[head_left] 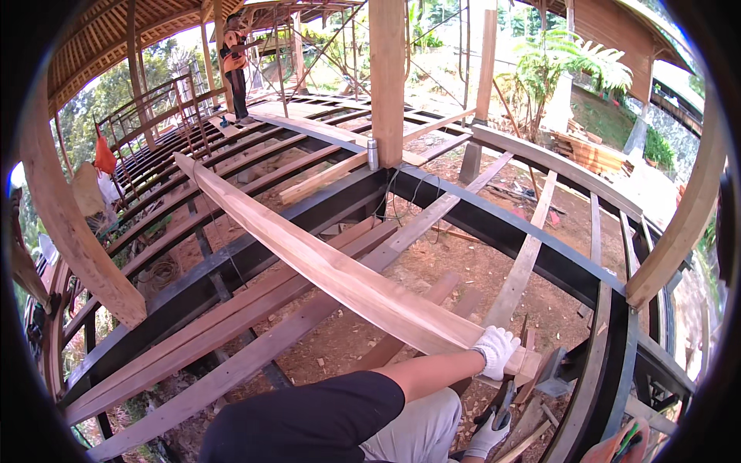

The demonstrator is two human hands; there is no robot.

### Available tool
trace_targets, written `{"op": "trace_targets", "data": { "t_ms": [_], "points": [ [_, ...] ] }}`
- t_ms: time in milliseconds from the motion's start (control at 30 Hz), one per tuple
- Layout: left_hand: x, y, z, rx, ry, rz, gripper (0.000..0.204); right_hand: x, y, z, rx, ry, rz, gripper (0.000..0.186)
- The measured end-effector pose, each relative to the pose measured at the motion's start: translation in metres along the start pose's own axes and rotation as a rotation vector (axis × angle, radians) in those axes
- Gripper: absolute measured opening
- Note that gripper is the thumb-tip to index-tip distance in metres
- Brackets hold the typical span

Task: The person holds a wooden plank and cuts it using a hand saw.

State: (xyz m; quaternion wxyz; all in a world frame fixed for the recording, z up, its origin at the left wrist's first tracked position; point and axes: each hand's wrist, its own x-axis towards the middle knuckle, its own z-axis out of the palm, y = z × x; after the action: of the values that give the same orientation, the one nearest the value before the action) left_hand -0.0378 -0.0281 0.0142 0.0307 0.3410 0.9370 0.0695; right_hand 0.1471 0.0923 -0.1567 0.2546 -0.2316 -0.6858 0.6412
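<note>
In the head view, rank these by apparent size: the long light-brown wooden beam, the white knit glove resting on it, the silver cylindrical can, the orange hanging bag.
1. Wooden beam
2. White glove on the beam
3. Orange bag
4. Silver can
Apparent size only: the glove is nearer the camera.

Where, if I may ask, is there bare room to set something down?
The long plank is bare at mid-length, beyond the left hand; chip-strewn soil lies open between the black beam and weathered joist. Offcuts crowd the right hand.
</note>
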Motion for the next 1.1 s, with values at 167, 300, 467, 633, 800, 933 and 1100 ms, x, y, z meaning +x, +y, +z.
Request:
{"op": "trace_targets", "data": {
  "t_ms": [167,300,467,633,800,933,1100],
  "points": [
    [-0.012,0.001,0.003,-0.002,-0.038,-0.051,0.077,-0.006,-0.036,0.007,-0.092,-0.037,0.166,0.037],
    [0.007,0.016,0.005,0.029,-0.021,-0.066,0.081,0.016,0.045,-0.005,-0.433,0.304,-0.519,0.037],
    [0.027,0.0,0.006,0.051,0.049,-0.072,0.072,0.026,0.009,0.006,-0.223,0.069,-0.108,0.034],
    [0.03,-0.006,0.009,0.051,0.026,-0.085,0.075,0.022,-0.025,0.023,-0.104,0.014,-0.134,0.013],
    [0.031,0.008,0.026,0.038,0.053,-0.047,0.074,0.014,-0.035,0.001,-0.145,-0.04,-0.064,0.009],
    [0.034,0.01,0.02,0.052,0.004,-0.039,0.074,0.009,-0.052,-0.004,-0.239,0.017,-0.096,0.012],
    [0.031,-0.007,0.027,0.065,0.032,-0.035,0.08,-0.083,-0.098,-0.043,-0.386,-0.054,-0.087,0.019]
  ]
}}
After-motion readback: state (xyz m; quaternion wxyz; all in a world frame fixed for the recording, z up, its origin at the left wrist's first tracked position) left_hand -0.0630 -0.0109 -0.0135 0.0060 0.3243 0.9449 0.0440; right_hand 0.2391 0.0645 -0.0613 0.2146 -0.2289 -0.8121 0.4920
